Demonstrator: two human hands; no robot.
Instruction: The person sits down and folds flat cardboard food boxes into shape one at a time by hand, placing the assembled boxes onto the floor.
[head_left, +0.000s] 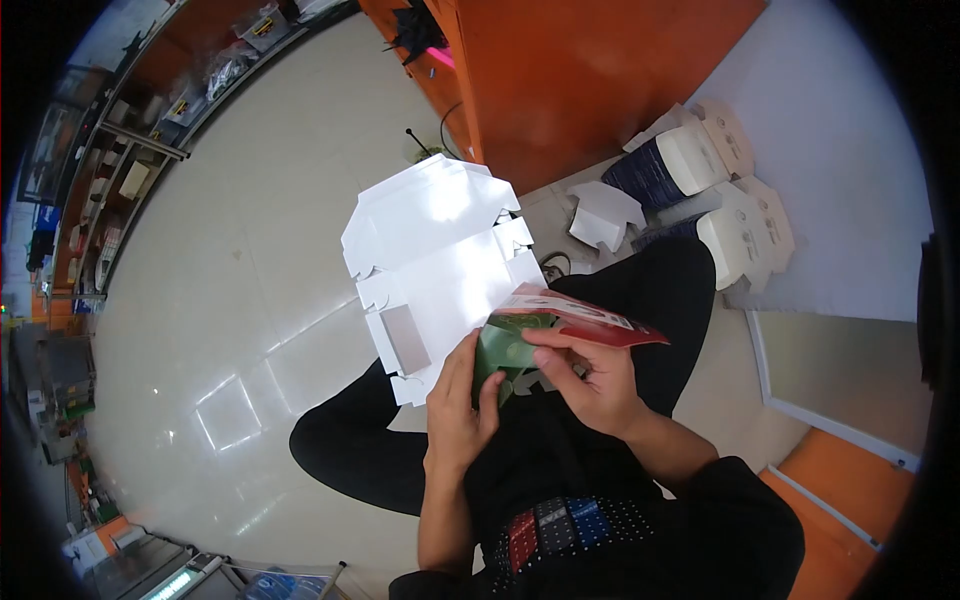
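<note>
Over my lap, both hands hold a folded printed card piece (505, 348), green on the near part with a red-and-white panel (590, 316) reaching out to the right. My left hand (460, 405) grips its left edge, thumb on the near side and fingers behind. My right hand (593, 385) pinches it between thumb and fingers just under the red panel. Beyond them a large white unfolded cardboard box (440, 255) lies across my legs, with cut tabs and slots along its edges. Its near right part is hidden behind the card piece and my left hand.
Partly folded white and dark blue boxes (690, 165) are piled on the floor to the right. An orange cabinet (590, 80) stands ahead. Shelves with goods (130, 180) curve along the left. A whitish panel (840, 370) stands at my right.
</note>
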